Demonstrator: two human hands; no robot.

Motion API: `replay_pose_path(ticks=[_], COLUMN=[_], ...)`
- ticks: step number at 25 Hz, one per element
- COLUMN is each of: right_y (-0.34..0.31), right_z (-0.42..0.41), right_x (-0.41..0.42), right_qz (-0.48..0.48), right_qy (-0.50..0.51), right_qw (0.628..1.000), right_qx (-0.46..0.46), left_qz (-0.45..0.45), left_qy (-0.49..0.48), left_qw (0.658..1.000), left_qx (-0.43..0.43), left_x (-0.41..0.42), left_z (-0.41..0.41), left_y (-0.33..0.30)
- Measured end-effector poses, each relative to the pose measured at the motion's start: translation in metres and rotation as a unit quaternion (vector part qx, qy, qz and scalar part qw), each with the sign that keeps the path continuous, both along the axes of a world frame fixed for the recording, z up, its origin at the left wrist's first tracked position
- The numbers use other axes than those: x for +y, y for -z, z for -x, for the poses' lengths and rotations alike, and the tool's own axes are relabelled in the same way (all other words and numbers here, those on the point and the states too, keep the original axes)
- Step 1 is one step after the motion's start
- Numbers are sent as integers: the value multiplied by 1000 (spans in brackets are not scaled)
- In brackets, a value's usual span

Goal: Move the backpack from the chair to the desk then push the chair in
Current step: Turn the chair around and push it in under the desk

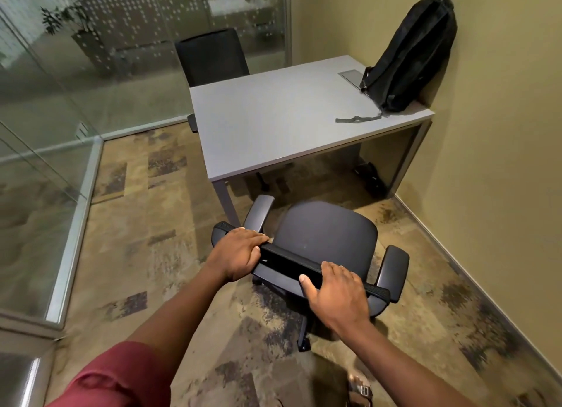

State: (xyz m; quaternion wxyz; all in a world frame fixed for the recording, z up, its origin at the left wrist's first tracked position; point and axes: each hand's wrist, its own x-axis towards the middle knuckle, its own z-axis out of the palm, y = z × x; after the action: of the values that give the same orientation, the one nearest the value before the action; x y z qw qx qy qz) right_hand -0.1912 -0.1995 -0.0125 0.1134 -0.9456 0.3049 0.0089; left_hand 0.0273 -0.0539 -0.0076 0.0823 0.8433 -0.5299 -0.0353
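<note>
While the desk [273, 124] is filling the middle of the room with its long side running toward the right-hand wall [501, 133], the backpack [410, 57] is already standing on its far right corner, leaning upright into the wall, with a loose strap [359, 119] trailing across the top toward the near edge. So the first half of the task is looking done, and what is left is the push.

Nearer the person, the chair [325, 236] is sitting on the patterned carpet [137, 239], clear of the desk, its seat empty and facing the open space under the desktop. It is not squared up: the top of the backrest [292, 263] is running on a slant, its left end further from the person and closer to the desk's near leg [225, 200], its right end nearer the person. The gap under the desk is lying ahead and a little to the right of the seat, so the push is probably needing a slight turn as well as a shove forward, or the left armrest [258, 212] may catch that leg.

Both hands are on the backrest top. The left hand [237, 251] is wrapping over the far left part, fingers curled across the rail. The right hand [334, 291] is lying over the right part, fingers draped forward and thumb on the near side, a looser hold. The left hand is the one closer to the desk, so the right is likely having to drive further to straighten the chair.
</note>
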Motion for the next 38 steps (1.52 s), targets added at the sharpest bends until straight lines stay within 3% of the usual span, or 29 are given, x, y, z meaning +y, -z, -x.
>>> replay_pose_path(ticks=[24, 38], right_y=[-1, -3], right_z=[-52, -159], right_x=[-270, -412], right_qz=[47, 80], right_qy=[-161, -246], right_qw=[986, 966], right_qx=[0, -13], left_qz=[51, 62], left_qy=[-170, -255], left_qw=[984, 965], left_qx=[-6, 23], left_x=[-202, -320], left_z=[17, -47], left_y=[0, -7])
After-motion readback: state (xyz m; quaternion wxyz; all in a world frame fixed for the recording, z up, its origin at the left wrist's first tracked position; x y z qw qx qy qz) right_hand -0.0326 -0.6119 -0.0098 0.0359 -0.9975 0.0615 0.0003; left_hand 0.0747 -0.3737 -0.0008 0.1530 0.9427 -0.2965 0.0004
